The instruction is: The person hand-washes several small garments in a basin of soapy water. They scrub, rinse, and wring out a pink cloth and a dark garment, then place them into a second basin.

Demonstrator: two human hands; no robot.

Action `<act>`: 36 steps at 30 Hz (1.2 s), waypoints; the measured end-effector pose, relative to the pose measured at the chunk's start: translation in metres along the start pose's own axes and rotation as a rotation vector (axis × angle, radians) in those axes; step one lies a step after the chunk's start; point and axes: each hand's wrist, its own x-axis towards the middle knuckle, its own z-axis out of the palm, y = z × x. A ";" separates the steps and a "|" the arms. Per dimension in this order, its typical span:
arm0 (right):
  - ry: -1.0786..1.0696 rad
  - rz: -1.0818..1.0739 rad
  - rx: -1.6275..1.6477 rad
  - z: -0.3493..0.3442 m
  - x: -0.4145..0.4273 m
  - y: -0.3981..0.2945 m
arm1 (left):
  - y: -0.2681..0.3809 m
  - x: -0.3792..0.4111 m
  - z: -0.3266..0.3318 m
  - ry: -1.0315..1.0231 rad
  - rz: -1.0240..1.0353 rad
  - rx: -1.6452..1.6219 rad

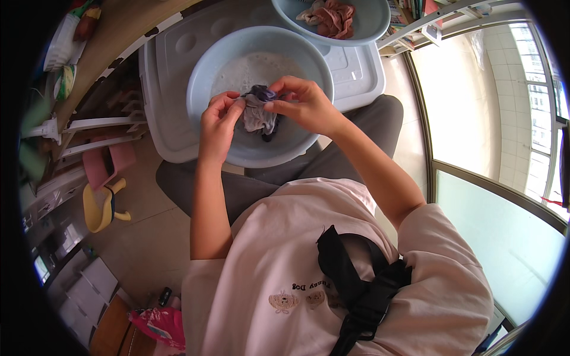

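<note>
Both of my hands hold a wet, bunched cloth garment [259,116], grey with dark purple parts, over a light blue plastic basin [202,75]. My left hand [221,116] pinches its left edge between thumb and fingers. On the other side my right hand [303,100] grips the dark purple upper part with thumb and forefinger. The garment's lower end hangs down towards the basin; whether it touches the water is not plain. Soapy water [262,64] with foam and bubbles lies in the basin.
The basin rests on the grey lid of a plastic storage box [167,89]. Behind it, a second blue basin [374,26] holds pink cloth [336,20]. A wooden table edge [120,33] curves along the left. A yellow plastic seat [95,209] stands on the tiled floor.
</note>
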 end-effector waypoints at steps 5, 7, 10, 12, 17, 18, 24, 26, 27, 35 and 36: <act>-0.093 -0.129 0.179 -0.005 -0.004 -0.008 | 0.029 -0.001 0.020 -0.193 0.043 -0.007; -0.091 -0.136 0.212 -0.009 -0.004 -0.013 | 0.038 0.003 0.017 -0.312 0.007 0.066; -0.008 -0.131 0.192 -0.019 0.002 -0.012 | 0.043 0.005 0.017 -0.258 0.079 0.221; 0.049 -0.081 0.097 -0.023 0.007 -0.010 | 0.049 0.001 0.017 -0.180 0.085 0.186; -0.028 0.120 -0.241 -0.024 0.006 -0.017 | 0.047 0.005 0.011 -0.015 0.261 0.056; -0.093 0.180 -0.300 -0.026 0.008 -0.018 | 0.044 0.007 0.012 0.011 0.269 0.017; -0.123 0.134 -0.519 -0.028 0.007 -0.030 | 0.047 0.006 0.013 0.120 0.314 -0.097; -0.104 0.035 -0.507 -0.032 0.005 -0.029 | 0.052 0.006 0.007 0.116 0.306 -0.192; -0.126 0.018 -0.477 -0.034 0.006 -0.030 | 0.059 0.003 0.009 0.117 0.306 -0.237; -0.115 -0.145 0.015 -0.019 0.014 -0.042 | 0.082 -0.002 0.004 0.096 0.234 -0.558; -0.096 -0.179 0.077 -0.012 0.016 -0.042 | 0.079 -0.002 0.001 0.112 0.200 -0.590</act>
